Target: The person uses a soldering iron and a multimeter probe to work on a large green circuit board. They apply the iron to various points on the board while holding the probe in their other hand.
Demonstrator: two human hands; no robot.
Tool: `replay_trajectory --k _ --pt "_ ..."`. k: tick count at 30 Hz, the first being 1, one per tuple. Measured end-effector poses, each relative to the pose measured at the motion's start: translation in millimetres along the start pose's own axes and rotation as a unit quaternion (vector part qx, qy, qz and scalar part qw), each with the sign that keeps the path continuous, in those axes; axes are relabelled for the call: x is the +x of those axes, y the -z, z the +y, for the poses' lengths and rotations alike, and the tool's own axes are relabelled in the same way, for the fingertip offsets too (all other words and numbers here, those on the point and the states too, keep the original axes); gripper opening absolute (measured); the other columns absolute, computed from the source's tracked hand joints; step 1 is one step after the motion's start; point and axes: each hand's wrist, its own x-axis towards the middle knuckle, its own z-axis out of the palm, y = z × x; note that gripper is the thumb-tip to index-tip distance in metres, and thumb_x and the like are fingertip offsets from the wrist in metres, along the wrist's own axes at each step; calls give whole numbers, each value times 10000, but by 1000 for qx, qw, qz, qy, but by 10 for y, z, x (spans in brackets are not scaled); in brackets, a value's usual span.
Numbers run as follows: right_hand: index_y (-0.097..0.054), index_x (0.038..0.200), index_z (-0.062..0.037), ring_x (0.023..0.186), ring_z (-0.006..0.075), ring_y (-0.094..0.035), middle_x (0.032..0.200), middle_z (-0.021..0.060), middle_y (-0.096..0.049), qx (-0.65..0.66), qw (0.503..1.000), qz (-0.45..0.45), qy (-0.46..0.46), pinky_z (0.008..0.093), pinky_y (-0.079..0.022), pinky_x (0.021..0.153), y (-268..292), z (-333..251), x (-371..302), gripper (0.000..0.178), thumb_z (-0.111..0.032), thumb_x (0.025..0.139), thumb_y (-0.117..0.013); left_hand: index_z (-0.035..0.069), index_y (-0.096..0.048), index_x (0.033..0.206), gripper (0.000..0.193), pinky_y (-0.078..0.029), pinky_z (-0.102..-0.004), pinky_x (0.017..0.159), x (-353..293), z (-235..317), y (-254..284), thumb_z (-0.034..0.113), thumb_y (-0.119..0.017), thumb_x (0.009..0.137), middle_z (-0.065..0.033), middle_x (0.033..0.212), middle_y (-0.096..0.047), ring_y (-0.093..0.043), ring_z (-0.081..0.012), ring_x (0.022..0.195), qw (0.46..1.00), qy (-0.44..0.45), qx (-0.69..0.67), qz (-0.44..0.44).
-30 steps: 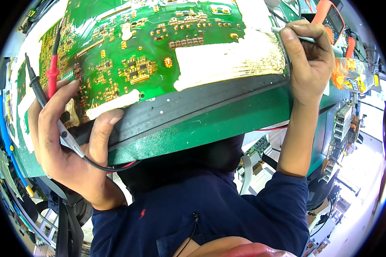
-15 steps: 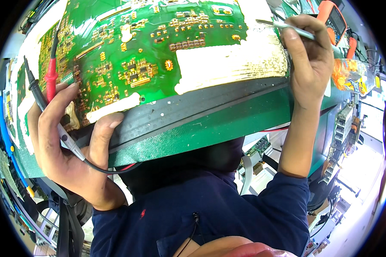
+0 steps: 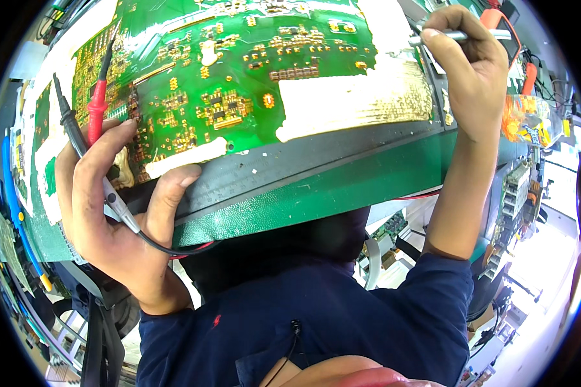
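A large green circuit board (image 3: 252,126) with copper-coloured parts lies tilted before me, bands of cream-coloured filler (image 3: 361,103) over parts of it. My left hand (image 3: 106,222) is at its near left corner, thumb and fingers around the edge. Between the same fingers it keeps a red test probe (image 3: 97,106) and a black test probe (image 3: 73,126), both tips pointing away from me. My right hand (image 3: 476,80) is closed around a slim silver pen-like tool (image 3: 457,36). The tool's tip is by the filler at the board's far right edge; whether they touch I cannot tell.
Under the board's near edge runs a dark grey strip (image 3: 271,168) on a green mat (image 3: 316,190). An orange-edged multimeter (image 3: 509,35) is partly hidden behind my right hand. A clear bag of orange bits (image 3: 529,122) lies right; a blue cable-like thing (image 3: 19,216) lies left.
My left hand, the probes and the board's left part have shifted a little to the right in view. My right hand and its tool have drawn slightly right, away from the filler.
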Motion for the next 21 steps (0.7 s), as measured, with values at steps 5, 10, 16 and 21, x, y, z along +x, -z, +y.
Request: replay_trajectory --k 5,10,16,21 --pt "-637 968 48 674 24 -446 821 -7 -576 58 998 25 -17 184 -325 610 57 100 -84 113 -12 874 -625 -25 -671 1139 521 -459 -371 1005 15 12 -42 207 -862 713 -151 1132 -651 -621 -283 1118 1000 7 -20 -5" --pt "-646 991 56 669 34 -459 823 6 -593 89 995 31 -25 193 -336 607 57 117 -129 138 -9 870 -631 -28 -666 1157 533 -443 -383 1038 -6 32 -12 202 -853 713 -165 1167 -642 -603 -291 1163 1000 16 9 -20" --pt "-657 993 54 705 48 -498 865 25 -623 43 997 60 2 197 -363 626 28 87 -151 145 0 860 -635 -24 -668 1162 553 -440 -390 1048 -14 39 -39 243 -861 717 -166 1187 -640 -602 -288 1174 999 33 2 -6" --pt "-658 992 51 740 51 -523 897 24 -640 19 997 62 41 189 -375 643 45 113 -142 147 5 853 -641 -16 -670 1162 565 -441 -391 1047 -12 26 -46 275 -866 719 -162 1205 -639 -607 -283 1169 1000 27 6 -5"
